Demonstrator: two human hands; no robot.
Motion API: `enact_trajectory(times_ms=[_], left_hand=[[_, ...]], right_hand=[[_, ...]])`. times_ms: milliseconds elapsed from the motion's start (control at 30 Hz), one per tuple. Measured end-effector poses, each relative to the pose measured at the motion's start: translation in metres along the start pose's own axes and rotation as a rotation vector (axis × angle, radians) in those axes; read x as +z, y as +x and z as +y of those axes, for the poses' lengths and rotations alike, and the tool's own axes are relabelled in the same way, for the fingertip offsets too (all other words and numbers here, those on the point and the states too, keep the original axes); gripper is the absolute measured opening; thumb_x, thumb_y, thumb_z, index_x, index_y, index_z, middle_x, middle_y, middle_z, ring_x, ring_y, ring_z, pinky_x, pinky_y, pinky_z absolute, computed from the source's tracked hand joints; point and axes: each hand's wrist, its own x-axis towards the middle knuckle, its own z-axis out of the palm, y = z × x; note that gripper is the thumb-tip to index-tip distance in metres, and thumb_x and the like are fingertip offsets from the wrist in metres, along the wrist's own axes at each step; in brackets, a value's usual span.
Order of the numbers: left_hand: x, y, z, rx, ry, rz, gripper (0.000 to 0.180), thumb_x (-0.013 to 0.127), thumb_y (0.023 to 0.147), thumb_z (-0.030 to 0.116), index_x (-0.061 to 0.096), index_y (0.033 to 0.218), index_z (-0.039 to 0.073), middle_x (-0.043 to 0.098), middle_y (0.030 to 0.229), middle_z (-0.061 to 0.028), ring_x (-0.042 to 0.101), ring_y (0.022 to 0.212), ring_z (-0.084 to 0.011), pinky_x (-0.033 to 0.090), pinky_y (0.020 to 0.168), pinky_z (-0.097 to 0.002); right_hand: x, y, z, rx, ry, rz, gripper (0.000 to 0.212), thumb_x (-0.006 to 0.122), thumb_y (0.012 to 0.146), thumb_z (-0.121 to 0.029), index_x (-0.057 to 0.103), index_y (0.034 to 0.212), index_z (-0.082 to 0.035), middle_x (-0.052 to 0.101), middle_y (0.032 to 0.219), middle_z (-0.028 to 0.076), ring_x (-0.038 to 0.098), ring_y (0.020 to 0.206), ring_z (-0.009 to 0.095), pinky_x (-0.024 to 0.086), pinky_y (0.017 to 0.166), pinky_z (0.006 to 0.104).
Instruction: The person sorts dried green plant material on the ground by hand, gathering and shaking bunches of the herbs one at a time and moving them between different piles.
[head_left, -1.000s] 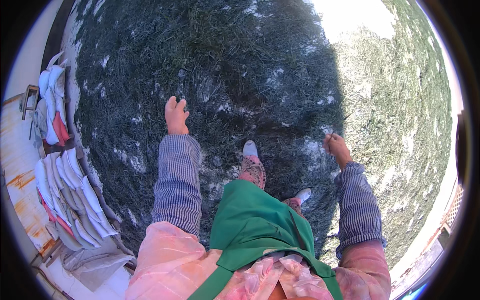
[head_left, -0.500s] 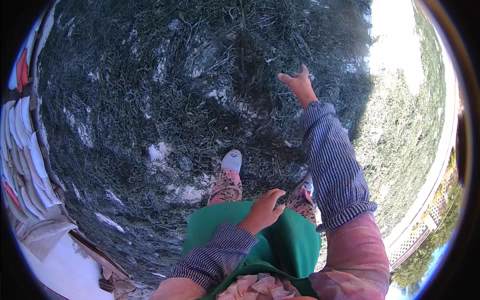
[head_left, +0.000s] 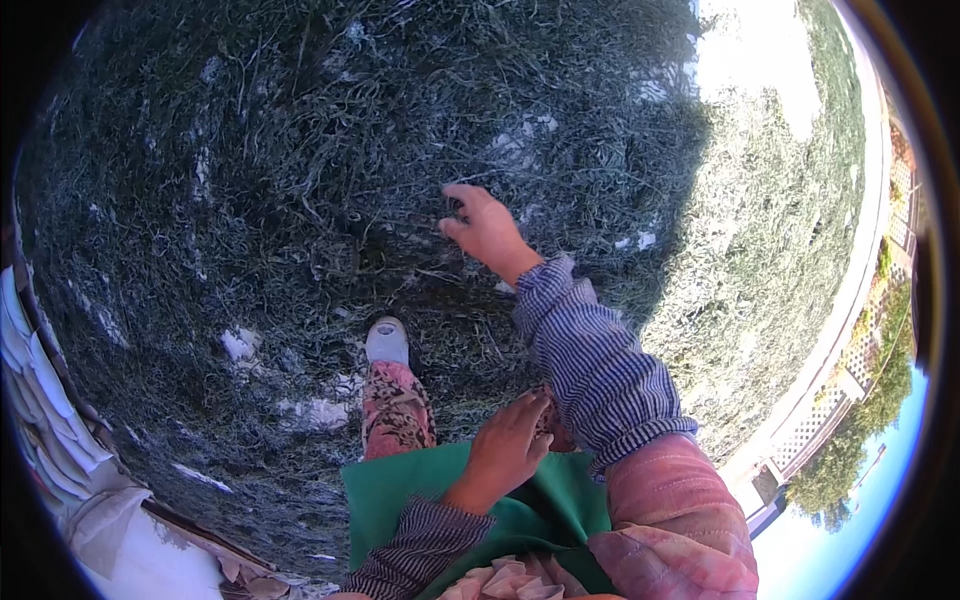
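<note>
Over the dark green, shredded grass-like strands (head_left: 330,150) spread on the ground, my right hand (head_left: 488,232) reaches forward with thumb and fingers apart. Nothing shows between them, though the fingertips are slightly blurred. My left hand (head_left: 503,448) hovers close to my body above the green apron (head_left: 400,490), its fingers loosely bent and the thumb standing off. I see nothing in it. Both forearms wear striped oversleeves (head_left: 605,365). Whether either hand touches the strands or the apron, I cannot tell.
My white shoe (head_left: 387,341) stands on the strands. Pale ground patches (head_left: 315,413) show through. Sunlight falls on the strands at right (head_left: 770,250). Stacked pale sheets (head_left: 50,420) lie at the far left edge, and a lattice fence (head_left: 815,425) borders the right.
My right hand has moved left and nearer to me. My left hand has shifted slightly down and left. The view has shifted, with more fence and sky at right.
</note>
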Motion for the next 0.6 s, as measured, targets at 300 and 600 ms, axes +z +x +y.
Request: enact_trajectory(times_ms=[300,600], left_hand=[[0.022,0.025,0.013,-0.122,-0.06,-0.141,0.05,0.061,0.088,0.024,0.044,0.131,0.005,0.052,0.126,-0.0155,0.052,0.115,-0.0303,0.044,0.094,-0.0397],[0.03,0.074,0.026,-0.573,-1.009,0.134,0.048,0.051,0.095,0.016,0.034,0.137,0.0,0.039,0.138,-0.0128,0.049,0.117,-0.0236,0.046,0.092,-0.0348]], right_hand=[[-0.167,0.009,0.168,0.486,-0.626,0.302,0.066,0.076,0.063,-0.015,0.049,0.124,-0.013,0.051,0.12,0.018,0.054,0.104,0.035,0.049,0.083,0.042],[-0.197,-0.166,0.105,0.496,1.166,0.194,0.046,0.07,0.071,-0.007,0.053,0.113,0.001,0.057,0.107,0.004,0.053,0.096,0.012,0.043,0.084,0.0272]])
